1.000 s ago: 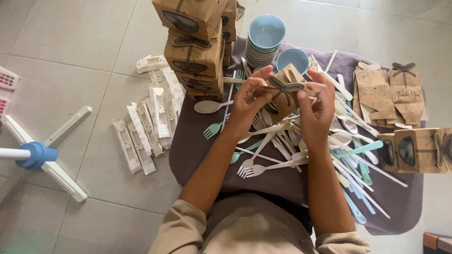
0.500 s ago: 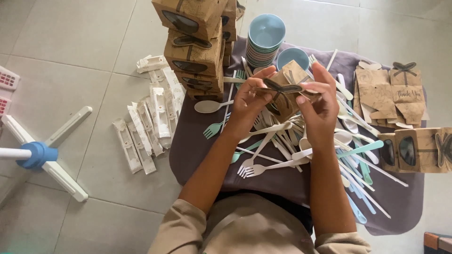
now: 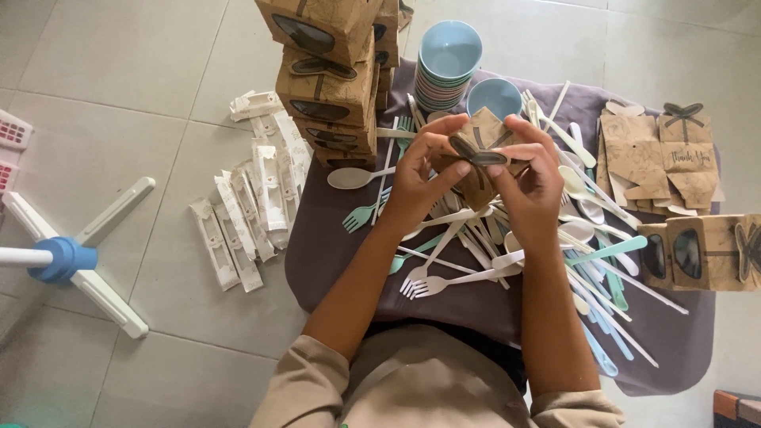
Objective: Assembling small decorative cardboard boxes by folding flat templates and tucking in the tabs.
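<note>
Small kraft-paper gift box (image 3: 476,154), bow-shaped closure on top, held above dark cloth (image 3: 333,246); left hand (image 3: 416,186) and right hand (image 3: 533,186) both grasping it. Smooth plastic forks and spoons (image 3: 476,246) scattered beneath; stacked matching boxes (image 3: 329,87) far left.

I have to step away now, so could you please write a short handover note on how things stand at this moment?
Left hand and right hand: both in a grip on one small brown gift box, held above the dark cloth; its bow-shaped top tabs are being pressed together.
Things: loose forks and spoons lie in a pile under the hands; a stack of blue bowls stands behind.
Done: a stack of closed boxes at upper left, two more boxes at right.
Left: flat unfolded boxes at right, and the cutlery pile.
</note>
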